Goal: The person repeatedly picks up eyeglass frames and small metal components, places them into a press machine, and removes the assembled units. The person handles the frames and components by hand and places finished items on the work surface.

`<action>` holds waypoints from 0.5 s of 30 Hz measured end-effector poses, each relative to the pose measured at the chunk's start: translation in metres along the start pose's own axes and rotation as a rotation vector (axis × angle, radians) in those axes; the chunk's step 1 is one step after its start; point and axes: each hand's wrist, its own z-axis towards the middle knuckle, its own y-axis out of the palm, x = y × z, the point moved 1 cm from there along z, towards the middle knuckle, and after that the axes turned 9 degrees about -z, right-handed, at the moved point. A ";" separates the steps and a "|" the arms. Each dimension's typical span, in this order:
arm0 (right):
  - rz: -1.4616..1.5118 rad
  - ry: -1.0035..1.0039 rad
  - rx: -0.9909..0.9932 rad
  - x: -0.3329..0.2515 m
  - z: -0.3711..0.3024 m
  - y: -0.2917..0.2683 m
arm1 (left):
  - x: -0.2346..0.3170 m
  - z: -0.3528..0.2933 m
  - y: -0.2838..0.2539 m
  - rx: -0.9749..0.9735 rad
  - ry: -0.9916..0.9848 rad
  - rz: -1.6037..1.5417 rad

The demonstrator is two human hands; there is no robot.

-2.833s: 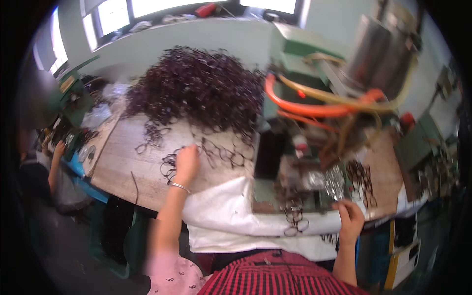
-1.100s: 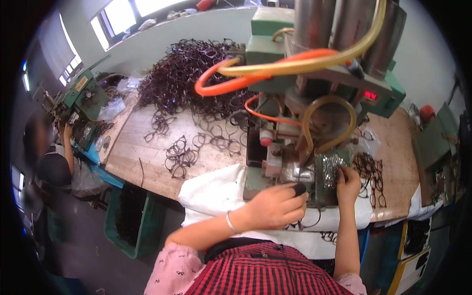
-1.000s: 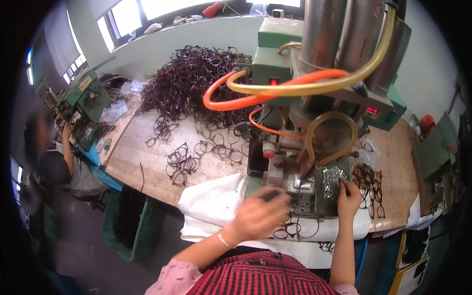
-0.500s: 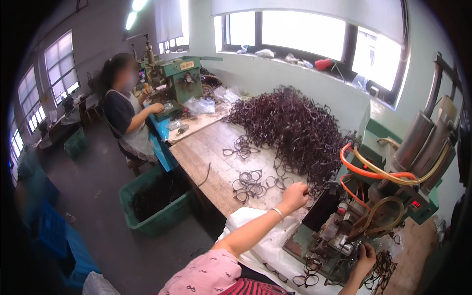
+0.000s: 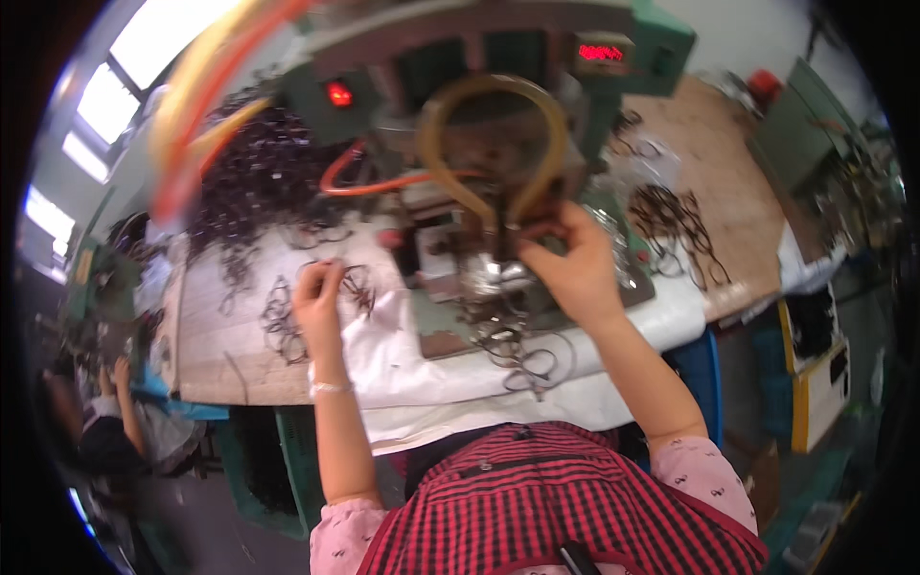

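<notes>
My left hand (image 5: 318, 295) is closed at the edge of the wooden table, left of the machine. From its fingertips a dark eyeglass frame (image 5: 360, 287) extends toward the machine, slightly blurred. My right hand (image 5: 583, 273) reaches into the green bench machine (image 5: 441, 337), thumb and forefinger pinched at its metal fixture (image 5: 487, 278). What those fingers grip is hidden among the parts. Below the fixture, several brown eyeglass frames (image 5: 529, 362) lie over the machine's front edge and a white cloth (image 5: 402, 412). More loose frames (image 5: 282, 324) lie left of my left hand.
A big heap of dark frames (image 5: 264, 177) rises behind on the left. Orange hose (image 5: 383, 184) and a yellowish hose loop (image 5: 428, 125) hang before the machine. Brown frames (image 5: 671, 225) lie on the right-hand table. A green crate (image 5: 299, 470) stands below left, near a co-worker (image 5: 115, 436).
My view has swung right and down, bringing the machine to the centre. My left hand has come away from the heap's edge with a frame; my right hand stays at the machine.
</notes>
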 end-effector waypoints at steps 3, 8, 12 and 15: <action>0.071 0.071 -0.089 0.030 0.005 0.000 | 0.020 -0.006 0.026 -0.094 -0.001 -0.214; 0.208 0.072 -0.122 -0.012 -0.006 0.013 | 0.118 -0.039 0.052 -0.194 0.207 -0.329; 0.377 0.144 -0.108 -0.013 -0.014 0.025 | 0.142 -0.026 0.089 -0.342 0.239 -0.289; 0.399 0.162 -0.059 -0.021 -0.018 0.030 | 0.147 -0.021 0.088 -0.343 0.226 -0.276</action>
